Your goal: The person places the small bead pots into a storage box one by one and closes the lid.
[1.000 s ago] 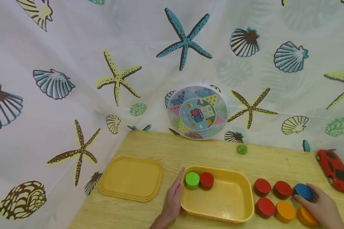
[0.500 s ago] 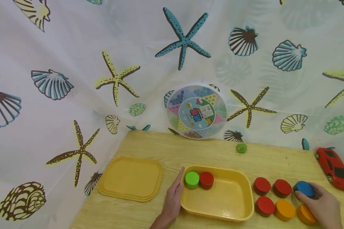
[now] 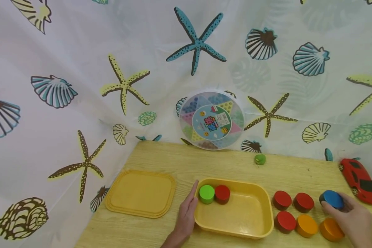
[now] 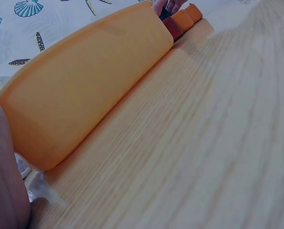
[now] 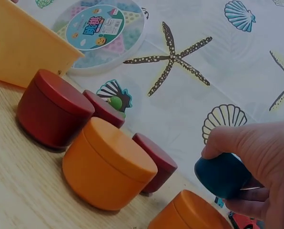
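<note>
My right hand [image 3: 355, 214] pinches a round blue tin [image 3: 332, 199] between thumb and fingers; in the right wrist view the blue tin [image 5: 223, 175] hangs tilted, raised above the orange tin [image 5: 192, 212]. My left hand [image 3: 184, 214] lies with straight fingers along the left wall of a yellow plastic box [image 3: 235, 220]. Inside that box, a green tin [image 3: 207, 194] and a red tin [image 3: 222, 194] stand side by side in the far left corner. To the box's right are three red tins, one of them a near red tin [image 3: 286, 221], and two orange ones, including the left orange tin [image 3: 307, 226].
A yellow lid [image 3: 141, 193] lies flat at the left of the table. A red toy car [image 3: 360, 181] sits at the far right. A small green object [image 3: 260, 159] is near the back, where a round board-game case [image 3: 212, 120] leans against the patterned cloth.
My right hand has lifted the blue tin from its place behind the right orange tin and tilted it slightly. My left hand stays on the box. The head view has shifted a little.
</note>
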`<state>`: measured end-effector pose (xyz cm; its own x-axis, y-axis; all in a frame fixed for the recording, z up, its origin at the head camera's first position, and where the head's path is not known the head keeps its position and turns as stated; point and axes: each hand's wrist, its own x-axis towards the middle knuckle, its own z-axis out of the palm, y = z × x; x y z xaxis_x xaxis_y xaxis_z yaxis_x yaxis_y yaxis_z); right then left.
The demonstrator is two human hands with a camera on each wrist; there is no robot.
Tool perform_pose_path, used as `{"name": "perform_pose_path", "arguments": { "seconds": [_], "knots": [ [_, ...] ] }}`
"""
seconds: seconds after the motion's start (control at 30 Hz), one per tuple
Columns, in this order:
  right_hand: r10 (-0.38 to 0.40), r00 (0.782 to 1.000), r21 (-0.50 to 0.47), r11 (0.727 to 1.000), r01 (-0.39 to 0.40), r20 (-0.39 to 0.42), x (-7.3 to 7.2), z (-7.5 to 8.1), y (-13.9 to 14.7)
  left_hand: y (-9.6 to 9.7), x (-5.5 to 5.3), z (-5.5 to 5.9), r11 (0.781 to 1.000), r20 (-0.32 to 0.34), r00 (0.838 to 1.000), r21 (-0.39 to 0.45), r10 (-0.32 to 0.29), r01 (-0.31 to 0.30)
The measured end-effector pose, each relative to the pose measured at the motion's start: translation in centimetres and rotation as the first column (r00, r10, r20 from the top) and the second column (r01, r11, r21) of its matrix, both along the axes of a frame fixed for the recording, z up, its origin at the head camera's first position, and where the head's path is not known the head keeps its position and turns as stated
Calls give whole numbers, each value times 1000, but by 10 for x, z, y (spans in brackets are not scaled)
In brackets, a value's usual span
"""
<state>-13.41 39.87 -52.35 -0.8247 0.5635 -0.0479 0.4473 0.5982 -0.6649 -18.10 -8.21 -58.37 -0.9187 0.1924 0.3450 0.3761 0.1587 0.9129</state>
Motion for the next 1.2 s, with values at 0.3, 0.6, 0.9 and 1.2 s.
{"name": "perform_pose_path", "arguments": {
  "seconds": [0.3,0.6,0.9,1.2],
  "knots": [
    [-32,981,-13,999,30,-194,2,12,-19,0,-1,-1,1000,0,1000,1,-11,11],
    [23,984,-137,989,-48,-178,-2,27,-42,-1,-1,-1,1000,12,1000,-2,-20,20],
    [126,969,-201,965,-169,-213,-6,36,-71,-1,-1,-1,1000,3,1000,1,-20,20],
    [324,922,-114,929,-352,-211,-11,44,-110,-1,-1,-1,1000,21,1000,-5,-23,23]
  ]
}}
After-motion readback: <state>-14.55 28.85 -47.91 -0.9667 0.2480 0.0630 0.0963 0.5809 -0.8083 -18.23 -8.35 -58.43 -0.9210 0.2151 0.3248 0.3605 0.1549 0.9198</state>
